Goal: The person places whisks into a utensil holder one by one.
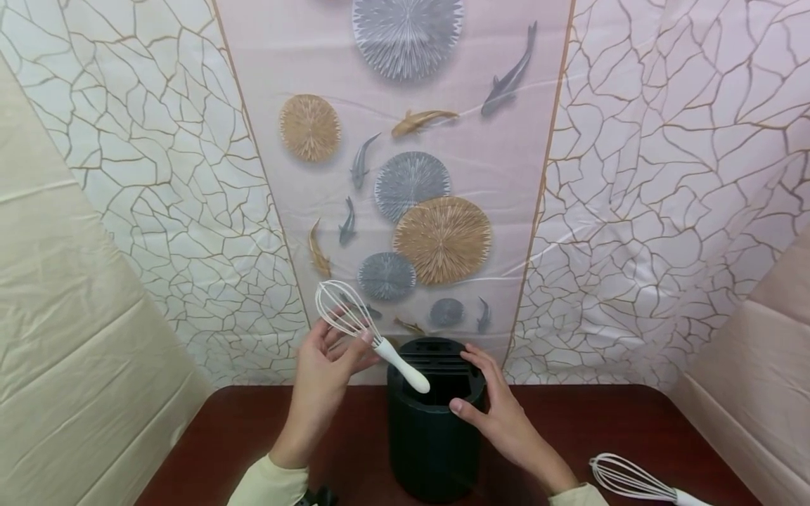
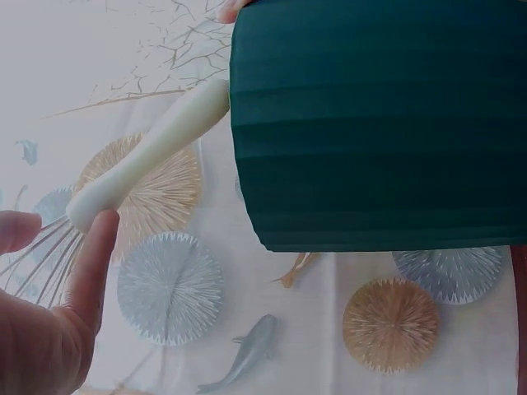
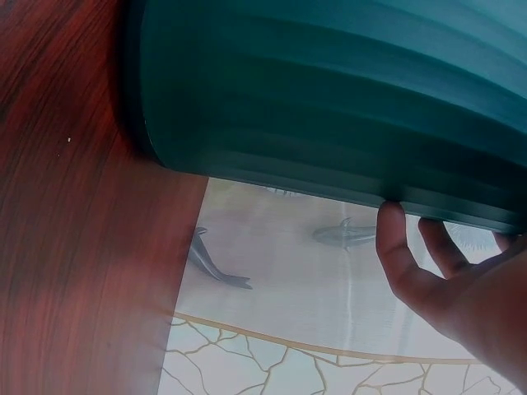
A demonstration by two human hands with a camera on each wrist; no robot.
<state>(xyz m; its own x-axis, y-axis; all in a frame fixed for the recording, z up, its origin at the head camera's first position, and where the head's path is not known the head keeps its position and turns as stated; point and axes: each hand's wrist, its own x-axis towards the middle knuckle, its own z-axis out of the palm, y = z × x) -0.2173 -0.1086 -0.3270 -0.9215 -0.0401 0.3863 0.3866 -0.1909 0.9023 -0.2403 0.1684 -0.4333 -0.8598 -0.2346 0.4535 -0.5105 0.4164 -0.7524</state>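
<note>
One white wire-loop whisk with a smooth, pale handle [image 1: 403,365] is pinched by the left hand [image 1: 327,369] where wires meet handle, the handle slanting down to the opening of a dark green, ribbed, cylindrical holder [image 1: 433,450]; whether its tip is inside, I cannot tell. The right hand [image 1: 506,422] grips the holder's right side near the rim. Another white wire whisk [image 1: 635,481] lies on the dark red wood-grain counter [image 1: 209,450], to the right.
</note>
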